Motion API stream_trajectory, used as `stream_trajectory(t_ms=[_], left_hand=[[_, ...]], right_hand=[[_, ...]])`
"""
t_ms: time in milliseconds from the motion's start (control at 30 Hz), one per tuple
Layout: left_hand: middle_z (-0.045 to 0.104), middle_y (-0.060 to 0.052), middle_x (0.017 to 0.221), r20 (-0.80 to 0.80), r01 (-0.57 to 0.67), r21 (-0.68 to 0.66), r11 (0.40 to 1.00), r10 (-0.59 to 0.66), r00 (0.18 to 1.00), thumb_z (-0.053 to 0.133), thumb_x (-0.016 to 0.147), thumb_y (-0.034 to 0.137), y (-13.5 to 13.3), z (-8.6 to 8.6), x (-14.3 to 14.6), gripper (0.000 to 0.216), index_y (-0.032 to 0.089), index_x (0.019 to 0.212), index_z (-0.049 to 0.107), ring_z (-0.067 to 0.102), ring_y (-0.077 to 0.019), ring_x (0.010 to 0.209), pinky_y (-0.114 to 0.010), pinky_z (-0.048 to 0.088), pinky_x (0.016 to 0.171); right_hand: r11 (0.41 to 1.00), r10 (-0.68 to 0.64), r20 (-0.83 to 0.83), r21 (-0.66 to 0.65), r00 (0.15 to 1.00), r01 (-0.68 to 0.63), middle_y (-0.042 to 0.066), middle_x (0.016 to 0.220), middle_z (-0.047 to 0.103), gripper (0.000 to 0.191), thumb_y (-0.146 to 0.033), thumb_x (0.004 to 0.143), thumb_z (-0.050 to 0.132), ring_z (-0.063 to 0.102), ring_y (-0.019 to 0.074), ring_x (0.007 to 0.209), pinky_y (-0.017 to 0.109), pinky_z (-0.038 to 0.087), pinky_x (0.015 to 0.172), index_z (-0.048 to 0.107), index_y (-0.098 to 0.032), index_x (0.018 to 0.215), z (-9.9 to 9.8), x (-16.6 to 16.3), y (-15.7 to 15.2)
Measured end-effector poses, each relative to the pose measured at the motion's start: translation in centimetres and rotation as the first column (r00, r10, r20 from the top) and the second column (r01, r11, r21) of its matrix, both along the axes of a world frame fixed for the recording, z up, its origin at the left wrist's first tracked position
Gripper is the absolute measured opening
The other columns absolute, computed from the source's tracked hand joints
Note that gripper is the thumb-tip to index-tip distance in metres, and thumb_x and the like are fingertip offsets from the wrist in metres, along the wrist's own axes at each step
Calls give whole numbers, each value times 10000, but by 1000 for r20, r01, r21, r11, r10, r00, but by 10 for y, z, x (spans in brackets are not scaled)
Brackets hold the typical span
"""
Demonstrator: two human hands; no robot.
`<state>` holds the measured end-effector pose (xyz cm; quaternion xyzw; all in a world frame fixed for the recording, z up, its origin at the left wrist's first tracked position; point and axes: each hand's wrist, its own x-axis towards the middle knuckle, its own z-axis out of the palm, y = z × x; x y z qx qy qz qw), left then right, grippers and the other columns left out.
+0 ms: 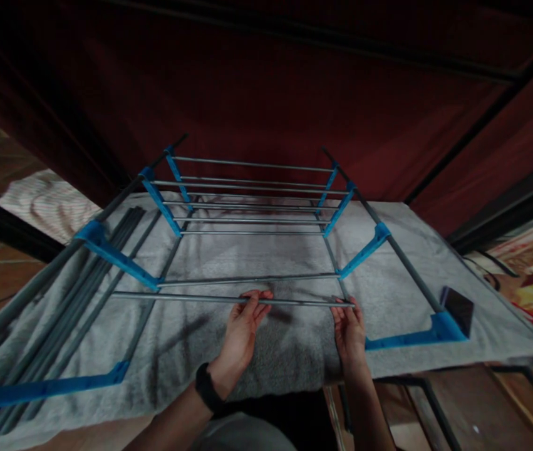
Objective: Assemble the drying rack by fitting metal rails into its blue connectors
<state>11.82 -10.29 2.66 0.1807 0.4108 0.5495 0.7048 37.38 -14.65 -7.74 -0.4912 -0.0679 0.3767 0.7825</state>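
A rack of grey metal rods and blue plastic connectors [120,260] stands on a grey towel [266,351]. My left hand [242,329] grips a loose grey rod [176,297] near its middle, fingers curled over it. My right hand [348,326] pinches the same rod at its right end, close to a blue connector [362,254]. The rod lies level, just in front of another cross rod [247,280] set in the frame. A black band sits on my left wrist.
Several spare grey rods [73,300] lie bundled on the towel's left side. A dark phone [458,308] leans at the right blue corner piece. A dark red cloth wall rises behind. A striped cloth [45,200] lies at far left on a tiled floor.
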Motion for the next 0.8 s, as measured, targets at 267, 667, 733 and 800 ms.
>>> stream_trajectory(t_ms=[267, 667, 733, 800], left_hand=[[751, -71, 1007, -73, 17, 89, 996, -11, 997, 806, 782, 391, -3, 6, 7, 295, 193, 934, 649, 698, -215, 1016, -384, 530, 942], [733, -55, 1007, -193, 52, 209, 977, -11, 981, 738, 839, 405, 0, 17, 8, 256, 208, 958, 629, 676, -213, 1050, -374, 516, 938], [734, -55, 1014, -227, 63, 242, 968, -7, 974, 717, 857, 404, 4, 22, 6, 247, 209, 981, 630, 676, -207, 1038, -368, 512, 930], [736, -52, 1005, -257, 70, 272, 960, 2, 966, 698, 873, 401, 10, 28, 5, 238, 211, 998, 629, 679, -197, 1015, -359, 505, 922]], right_hand=[[999, -34, -13, 31, 999, 34, -23, 912, 736, 460, -283, 694, 832, 728, 144, 876, 308, 600, 867, 567, -257, 1069, 1, -2, 2], [998, -34, 115, -56, 993, 41, -58, 837, 686, 584, -365, 669, 801, 703, 145, 735, 330, 606, 789, 534, -276, 1181, -9, -8, 7], [997, -13, 129, -78, 992, 23, -54, 848, 685, 574, -360, 654, 807, 693, 137, 720, 307, 602, 752, 548, -275, 1159, -9, -9, 7], [993, 2, 134, -114, 991, 14, -47, 858, 687, 567, -357, 637, 815, 676, 128, 696, 282, 591, 704, 562, -269, 1136, -4, -11, 7]])
